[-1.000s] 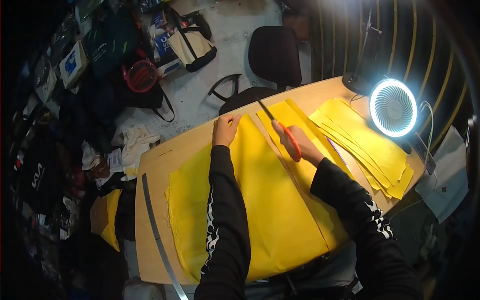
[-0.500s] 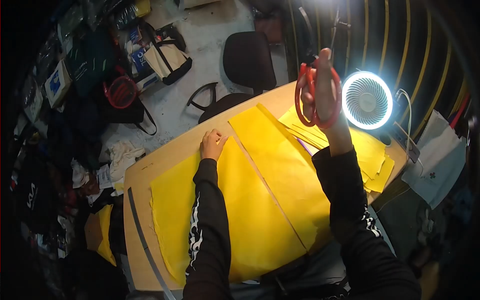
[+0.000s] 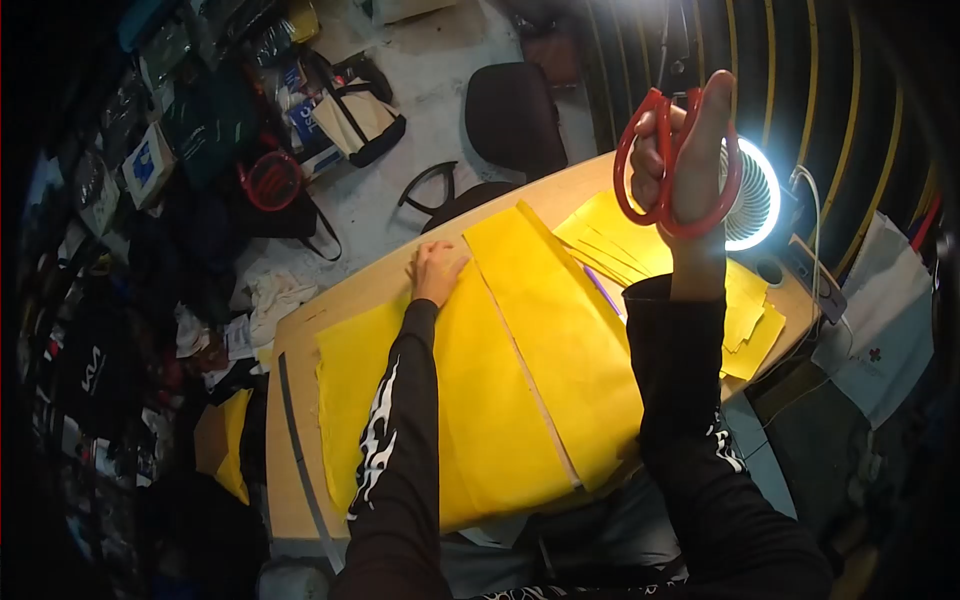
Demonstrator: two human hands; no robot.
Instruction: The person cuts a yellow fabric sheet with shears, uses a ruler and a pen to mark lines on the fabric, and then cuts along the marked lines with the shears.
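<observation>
My right hand (image 3: pixel 697 165) is raised over the far right of the table, closed round the red handles of a pair of scissors (image 3: pixel 632 150). The blades point away from me and blur into the glare. At the far edge of a large yellow sheet (image 3: pixel 490 440), my left hand (image 3: pixel 438 272) rests with its fingers curled at the border; the fingertips are partly hidden. Beside it lies another yellow piece (image 3: pixel 560 330), split from the large sheet by a narrow gap running toward me.
A lit round fan (image 3: pixel 752 195) stands behind my right hand. Stacked yellow pieces (image 3: pixel 745 310) and a purple pen-like object (image 3: pixel 603 290) lie on the wooden table (image 3: pixel 290 490). A dark strip (image 3: pixel 300 440) lies along its left side. Beyond the table is a black chair (image 3: pixel 512 115).
My right hand has lifted the scissors slightly and moved right, now partly covering the fan. My left hand stays at the sheet's far edge. The whole view has shifted a little.
</observation>
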